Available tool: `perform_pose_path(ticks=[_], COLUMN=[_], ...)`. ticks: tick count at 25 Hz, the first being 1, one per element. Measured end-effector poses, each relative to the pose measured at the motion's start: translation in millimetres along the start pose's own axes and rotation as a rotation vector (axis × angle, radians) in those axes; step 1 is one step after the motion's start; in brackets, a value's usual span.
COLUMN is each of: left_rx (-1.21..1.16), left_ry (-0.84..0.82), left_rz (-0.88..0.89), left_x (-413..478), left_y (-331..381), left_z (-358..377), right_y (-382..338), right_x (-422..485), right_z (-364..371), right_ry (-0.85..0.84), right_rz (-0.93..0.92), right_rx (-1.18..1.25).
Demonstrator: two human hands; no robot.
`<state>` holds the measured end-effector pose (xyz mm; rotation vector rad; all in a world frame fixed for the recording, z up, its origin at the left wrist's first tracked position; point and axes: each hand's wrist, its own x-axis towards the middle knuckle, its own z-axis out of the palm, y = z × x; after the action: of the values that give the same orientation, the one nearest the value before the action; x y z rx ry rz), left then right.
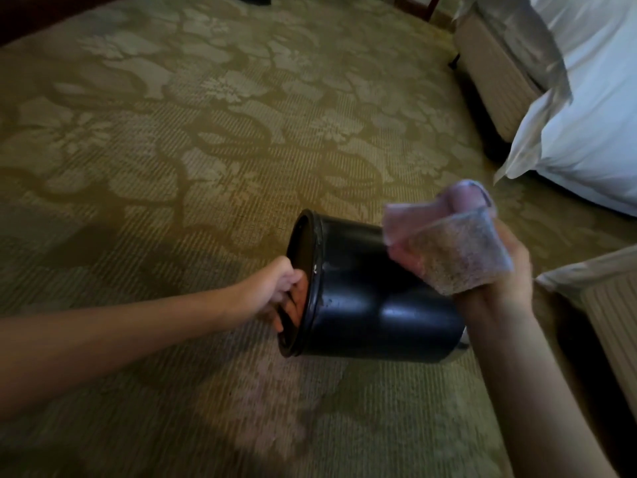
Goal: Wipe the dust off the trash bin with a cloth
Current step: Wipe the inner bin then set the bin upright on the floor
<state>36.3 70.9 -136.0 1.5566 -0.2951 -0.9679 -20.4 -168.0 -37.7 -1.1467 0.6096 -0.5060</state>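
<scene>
A glossy black round trash bin (372, 298) is held on its side above the carpet, its open mouth facing left. My left hand (275, 291) grips the bin's rim, fingers curled inside the opening. My right hand (496, 281) holds a pinkish-grey cloth (448, 243) bunched over its fingers, at the bin's upper right near its base end. The cloth is blurred, and I cannot tell whether it touches the bin.
Green-gold patterned carpet (206, 150) covers the floor. A bed with white bedding (593, 125) and a beige base stands at the upper right. A second beige bed base (606, 312) lies at the right edge, close to my right arm.
</scene>
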Motion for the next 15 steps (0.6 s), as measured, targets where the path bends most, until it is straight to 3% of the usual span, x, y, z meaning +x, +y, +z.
perform_pose_path(ticks=[2,4,7,11,13,15], left_rx=[0.006,-0.015,-0.043,-0.04,-0.014,0.023], left_ry=[-0.004,0.021,0.054,0.007,-0.034,-0.04], left_rz=[-0.006,-0.014,-0.031,-0.17,-0.207,-0.178], left_x=[-2,-4,-3,14,14,9], left_y=[5,7,5,-8,-13,-18], left_z=[2,3,4,3,7,6], right_y=[3,29,69,97,86,66], right_x=[18,26,14,-28,-16,15], right_z=[-15,-12,27,95,97,82], right_ry=[0.149,0.115,-0.019,-0.223,-0.344,-0.275], right_rz=[-0.38,-0.646,-0.716,-0.728,-0.534,-0.377], right_rx=[-0.31,-0.831,-1.329,-1.262,-1.02,-0.85])
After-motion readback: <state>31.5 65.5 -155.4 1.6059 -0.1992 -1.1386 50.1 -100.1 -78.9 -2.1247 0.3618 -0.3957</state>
